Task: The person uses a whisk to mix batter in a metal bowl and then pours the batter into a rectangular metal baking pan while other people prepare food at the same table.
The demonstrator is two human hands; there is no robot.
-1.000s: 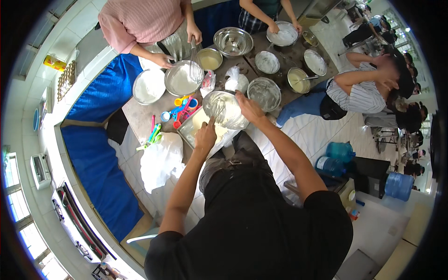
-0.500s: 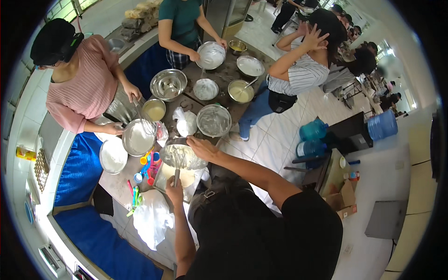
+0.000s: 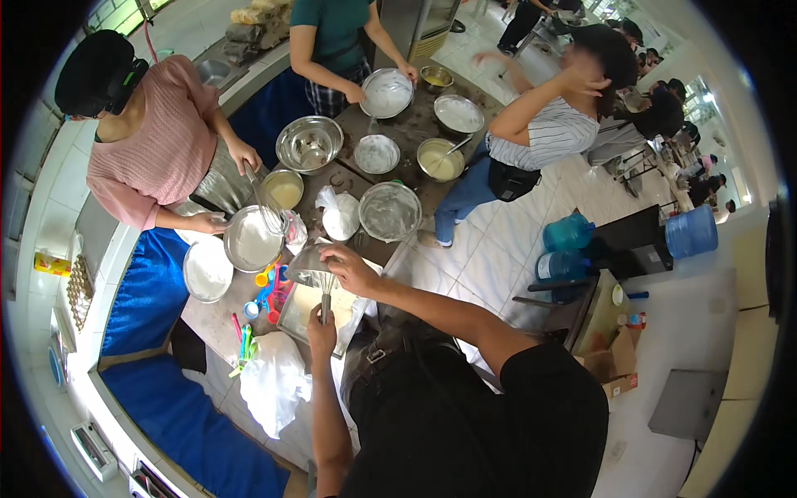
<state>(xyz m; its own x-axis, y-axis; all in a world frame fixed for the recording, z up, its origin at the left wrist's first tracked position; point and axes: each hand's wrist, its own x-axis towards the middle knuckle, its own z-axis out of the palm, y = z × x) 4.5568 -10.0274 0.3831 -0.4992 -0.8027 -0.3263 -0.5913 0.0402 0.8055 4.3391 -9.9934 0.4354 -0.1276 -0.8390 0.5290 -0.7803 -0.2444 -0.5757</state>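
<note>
My right hand (image 3: pixel 350 271) grips a steel mixing bowl (image 3: pixel 305 259), which is steeply tilted over a rectangular baking pan (image 3: pixel 355 322). My left hand (image 3: pixel 321 335) is closed around the handle of a wire whisk (image 3: pixel 325 290), its wires up by the bowl's lower edge. Pale batter (image 3: pixel 300 305) lies in the pan, partly hidden by the whisk and my hands. Most of the bowl's inside is turned out of sight. Bright measuring cups (image 3: pixel 272 297) lie beside the pan, left of it.
Across the table, a person in pink (image 3: pixel 154 137) whisks in a bowl (image 3: pixel 252 239); another in green (image 3: pixel 330 41) holds a white-coated bowl (image 3: pixel 388 93). A third person in stripes (image 3: pixel 544 129) stands at right. A white plastic bag (image 3: pixel 274 382) hangs at the table's near left edge.
The bowl has been tipped further, so the batter inside it no longer shows. My left hand and the whisk shifted slightly right. The person in stripes moved their hands from their head.
</note>
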